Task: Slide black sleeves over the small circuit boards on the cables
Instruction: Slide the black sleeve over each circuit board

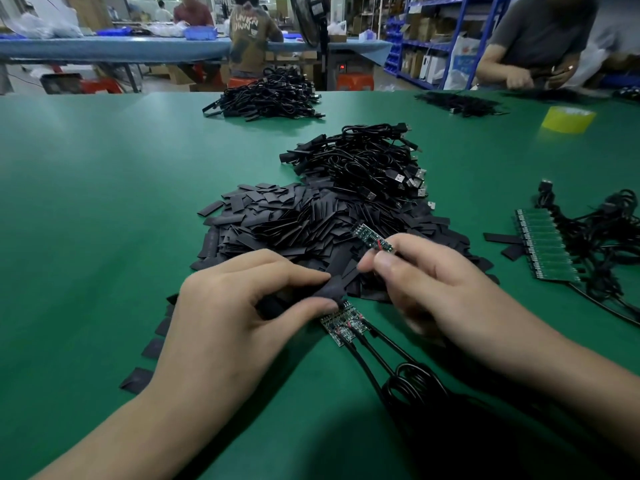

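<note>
My left hand (239, 306) pinches a black sleeve (311, 294) between thumb and fingers, low over the green mat. My right hand (436, 289) pinches a small circuit board (372, 239) that points up and left, a short way above the sleeve and apart from it. Beneath my hands lie a few more small circuit boards (343, 325) on black cables (408, 379) that coil toward me. A big heap of loose black sleeves (304, 223) spreads just beyond both hands.
Behind the sleeves lies a pile of black USB cables (367, 161), with another pile (266, 95) farther back. A row of green boards on cables (543, 249) lies at right. A yellow tape roll (568, 119) sits far right, near a seated person (533, 43).
</note>
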{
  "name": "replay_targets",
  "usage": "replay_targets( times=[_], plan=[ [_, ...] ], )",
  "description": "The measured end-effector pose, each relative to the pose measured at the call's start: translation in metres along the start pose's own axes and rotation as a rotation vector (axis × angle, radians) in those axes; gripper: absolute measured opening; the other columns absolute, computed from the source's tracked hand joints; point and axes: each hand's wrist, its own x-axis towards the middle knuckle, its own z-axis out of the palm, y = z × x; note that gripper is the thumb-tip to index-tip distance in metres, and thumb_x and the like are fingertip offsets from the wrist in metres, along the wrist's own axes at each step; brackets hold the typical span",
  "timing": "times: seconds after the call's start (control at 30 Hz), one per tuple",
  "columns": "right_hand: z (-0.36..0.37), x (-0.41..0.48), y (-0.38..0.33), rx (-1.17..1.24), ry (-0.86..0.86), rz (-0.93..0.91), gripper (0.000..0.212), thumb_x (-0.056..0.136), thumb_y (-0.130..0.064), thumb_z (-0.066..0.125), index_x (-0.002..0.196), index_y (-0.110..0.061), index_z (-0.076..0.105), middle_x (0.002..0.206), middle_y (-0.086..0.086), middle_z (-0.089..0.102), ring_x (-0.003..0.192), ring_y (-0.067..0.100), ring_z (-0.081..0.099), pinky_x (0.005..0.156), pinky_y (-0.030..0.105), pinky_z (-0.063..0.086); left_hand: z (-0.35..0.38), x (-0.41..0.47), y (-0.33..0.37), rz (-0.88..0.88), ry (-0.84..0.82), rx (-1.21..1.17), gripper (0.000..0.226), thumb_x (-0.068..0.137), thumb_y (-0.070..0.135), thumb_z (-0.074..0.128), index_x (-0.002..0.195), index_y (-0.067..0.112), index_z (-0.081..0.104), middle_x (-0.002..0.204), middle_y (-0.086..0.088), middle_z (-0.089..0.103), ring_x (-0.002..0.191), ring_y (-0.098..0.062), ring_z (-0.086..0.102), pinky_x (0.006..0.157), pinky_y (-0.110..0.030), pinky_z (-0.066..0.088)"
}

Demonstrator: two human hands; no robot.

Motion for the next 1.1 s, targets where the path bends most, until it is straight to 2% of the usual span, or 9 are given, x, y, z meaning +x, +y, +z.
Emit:
replay_targets(
  times=[0.07,0.23,0.57,0.8,1.0,1.03,1.1],
  plan=[
    [-0.002,0.0,-0.002,0.115,-0.001,0.063,0.034,0.093,-0.054,0.047,0.092,-0.022,0.06,0.058,-0.009,0.04,0.049,0.009,0.034,0.044,0.018,0.031,-0.002,0.001,-0.002,-0.026,0.024,-0.004,0.02,0.076,0.041,0.079,0.089,0.027,0.081,0.083,0.017,0.071,0.076,-0.002,0.067,0.071,-0.026,0.052],
    [-0.003,-0.001,-0.006,0.111,-0.096,0.048,0.034,0.1,-0.041,0.05,0.077,-0.017,0.057,0.056,-0.007,0.037,0.047,0.011,0.03,0.043,0.018,0.028,-0.005,0.0,-0.003,-0.05,0.032,-0.008,0.015,0.077,0.039,0.079,0.087,0.027,0.081,0.08,0.018,0.071,0.075,-0.003,0.069,0.069,-0.028,0.053],
    [-0.002,-0.002,-0.007,0.131,-0.248,0.074,0.032,0.095,-0.037,0.052,0.068,-0.021,0.058,0.054,-0.009,0.034,0.045,0.009,0.027,0.042,0.017,0.025,-0.003,0.0,-0.004,-0.034,0.039,0.014,0.016,0.077,0.04,0.079,0.087,0.028,0.081,0.08,0.017,0.071,0.075,-0.004,0.068,0.069,-0.031,0.053],
    [-0.006,-0.002,-0.008,-0.115,-0.217,0.025,0.031,0.094,-0.044,0.051,0.072,-0.024,0.06,0.052,-0.005,0.04,0.045,0.011,0.037,0.044,0.018,0.03,-0.005,-0.001,-0.01,0.041,-0.084,0.022,0.019,0.08,0.041,0.077,0.094,0.029,0.081,0.092,0.018,0.071,0.08,-0.003,0.068,0.068,-0.031,0.056],
    [-0.007,-0.002,-0.009,0.117,-0.306,0.15,0.036,0.103,-0.029,0.051,0.069,-0.022,0.06,0.053,-0.007,0.035,0.042,0.009,0.032,0.041,0.019,0.029,-0.005,-0.001,-0.011,0.06,-0.097,0.045,0.021,0.083,0.043,0.075,0.097,0.03,0.081,0.094,0.02,0.07,0.083,-0.001,0.068,0.07,-0.031,0.056],
    [-0.007,-0.003,-0.008,0.078,-0.302,0.135,0.036,0.104,-0.028,0.051,0.069,-0.023,0.059,0.053,-0.007,0.035,0.043,0.009,0.032,0.042,0.019,0.029,-0.004,-0.001,-0.011,0.049,-0.096,0.045,0.02,0.083,0.043,0.075,0.097,0.03,0.081,0.094,0.021,0.07,0.083,0.0,0.068,0.071,-0.031,0.056],
    [-0.006,-0.004,-0.007,-0.152,-0.257,0.044,0.035,0.106,-0.031,0.052,0.072,-0.023,0.059,0.053,-0.007,0.038,0.047,0.009,0.034,0.045,0.018,0.028,-0.003,-0.002,-0.012,0.024,-0.103,0.04,0.02,0.082,0.045,0.074,0.096,0.031,0.081,0.094,0.022,0.07,0.085,0.001,0.068,0.073,-0.031,0.056]
  ],
)
